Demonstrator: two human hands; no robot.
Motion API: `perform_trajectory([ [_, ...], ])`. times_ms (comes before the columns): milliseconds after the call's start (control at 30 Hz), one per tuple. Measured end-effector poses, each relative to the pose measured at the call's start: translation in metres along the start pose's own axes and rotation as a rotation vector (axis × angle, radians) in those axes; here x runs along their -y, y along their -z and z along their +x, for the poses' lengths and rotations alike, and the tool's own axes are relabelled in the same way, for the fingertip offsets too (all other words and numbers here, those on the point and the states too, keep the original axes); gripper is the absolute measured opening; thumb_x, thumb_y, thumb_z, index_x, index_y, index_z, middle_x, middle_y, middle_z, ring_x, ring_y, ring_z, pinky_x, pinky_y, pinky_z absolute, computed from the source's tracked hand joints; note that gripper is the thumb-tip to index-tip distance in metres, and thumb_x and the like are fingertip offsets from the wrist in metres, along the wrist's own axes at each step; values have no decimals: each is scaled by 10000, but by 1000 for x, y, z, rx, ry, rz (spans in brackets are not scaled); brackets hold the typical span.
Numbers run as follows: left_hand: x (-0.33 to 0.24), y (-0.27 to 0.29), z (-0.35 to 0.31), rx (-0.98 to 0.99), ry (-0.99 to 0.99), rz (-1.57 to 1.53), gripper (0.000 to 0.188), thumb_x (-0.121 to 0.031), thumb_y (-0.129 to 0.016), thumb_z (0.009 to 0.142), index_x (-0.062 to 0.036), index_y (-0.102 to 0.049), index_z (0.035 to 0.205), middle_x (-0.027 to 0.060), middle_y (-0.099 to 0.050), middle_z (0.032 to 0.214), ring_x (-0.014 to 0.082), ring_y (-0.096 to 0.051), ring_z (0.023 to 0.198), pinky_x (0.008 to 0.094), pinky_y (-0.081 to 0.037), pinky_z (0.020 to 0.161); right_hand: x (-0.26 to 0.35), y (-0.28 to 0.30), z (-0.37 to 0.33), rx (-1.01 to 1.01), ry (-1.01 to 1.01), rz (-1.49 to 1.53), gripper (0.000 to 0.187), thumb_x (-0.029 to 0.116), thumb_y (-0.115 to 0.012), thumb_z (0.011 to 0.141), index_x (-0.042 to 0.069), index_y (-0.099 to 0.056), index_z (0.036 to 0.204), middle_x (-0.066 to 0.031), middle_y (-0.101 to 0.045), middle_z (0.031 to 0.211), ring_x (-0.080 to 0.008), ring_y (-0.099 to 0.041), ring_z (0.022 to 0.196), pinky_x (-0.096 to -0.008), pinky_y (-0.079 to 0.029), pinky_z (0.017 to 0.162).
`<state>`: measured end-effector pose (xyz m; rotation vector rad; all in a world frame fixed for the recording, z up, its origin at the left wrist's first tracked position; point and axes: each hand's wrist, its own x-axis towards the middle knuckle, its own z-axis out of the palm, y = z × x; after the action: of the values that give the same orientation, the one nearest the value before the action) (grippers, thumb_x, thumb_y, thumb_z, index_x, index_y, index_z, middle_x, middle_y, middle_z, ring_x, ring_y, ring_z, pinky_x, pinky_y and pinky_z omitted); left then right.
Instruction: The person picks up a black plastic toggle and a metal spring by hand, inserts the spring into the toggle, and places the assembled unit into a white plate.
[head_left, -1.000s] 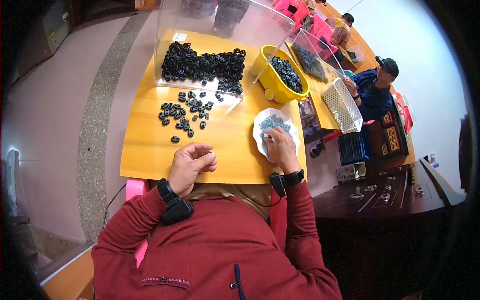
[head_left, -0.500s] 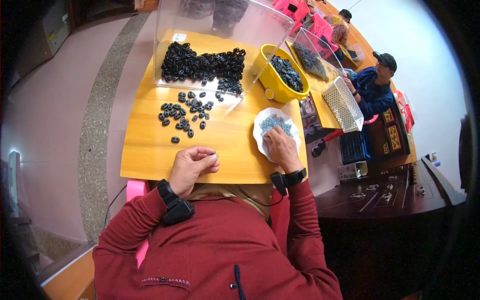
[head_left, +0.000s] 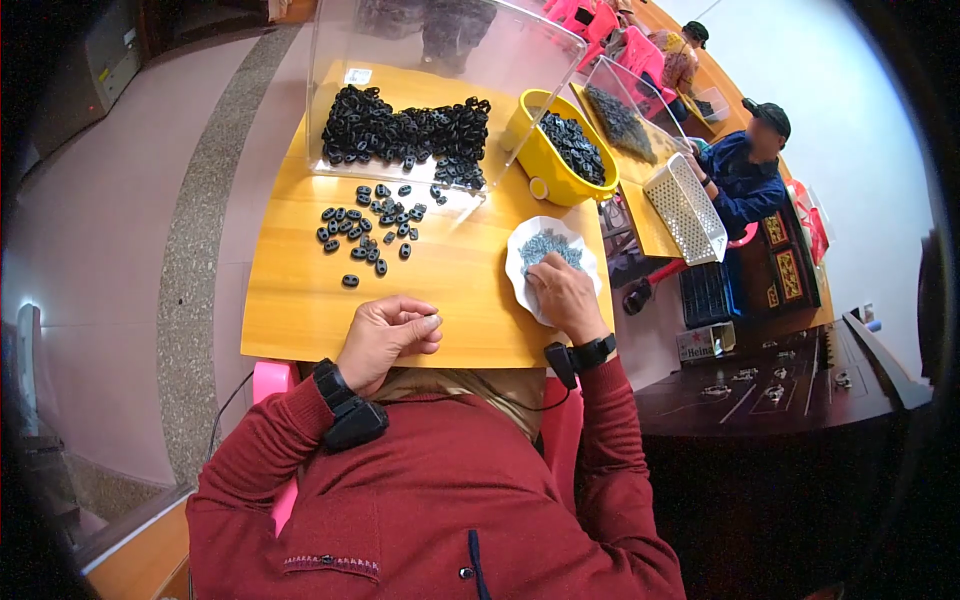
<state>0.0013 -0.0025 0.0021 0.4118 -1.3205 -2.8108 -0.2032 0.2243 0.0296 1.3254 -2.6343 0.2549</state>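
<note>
My left hand (head_left: pixel 388 338) hovers over the front edge of the yellow wooden table (head_left: pixel 300 315), thumb and fingers pressed together; whatever they may hold is too small to see. At the right, my right hand (head_left: pixel 565 300) reaches into a white wavy-rimmed bowl (head_left: pixel 518 282). Its fingers are pinched down at the small grey-blue metal pieces (head_left: pixel 545 243) there, and the fingertips are partly hidden. Loose black oval plastic parts with two holes (head_left: pixel 368 228) lie scattered on the table beyond my left hand. One such part (head_left: pixel 350 281) sits apart, nearest me.
A clear plastic box (head_left: pixel 315 120) with a heap of black parts (head_left: pixel 400 130) stands at the back. Right of it is a yellow tub (head_left: pixel 545 185) filled with dark parts. A white perforated basket (head_left: pixel 685 210) and a seated person (head_left: pixel 745 170) are farther right.
Both hands have stayed nearly in place. My right hand has shifted very slightly, its fingers still in the bowl.
</note>
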Motion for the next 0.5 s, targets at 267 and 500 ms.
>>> perform_trajectory([
  [267, -3, -2, -1, -27, 28, 18, 99, -40, -652, 861, -19, -635, 957, 77, -672, 850, 131, -656, 742, 267, -580, 679, 6, 2, -2, 22, 17, -62, 73, 135, -563, 867, 75, -594, 841, -95, -574, 842, -324, -601, 718, -403, -484, 619],
  [500, -1, -1, -1, -44, -7, 49, 130, -10, -673, 827, 22, -642, 949, 77, -665, 840, 135, -646, 741, 255, -556, 693, 10, 11, 4, -28, 47, 90, 129, 94, -571, 846, 61, -631, 956, -110, -605, 923, -332, -614, 787, -391, -493, 666],
])
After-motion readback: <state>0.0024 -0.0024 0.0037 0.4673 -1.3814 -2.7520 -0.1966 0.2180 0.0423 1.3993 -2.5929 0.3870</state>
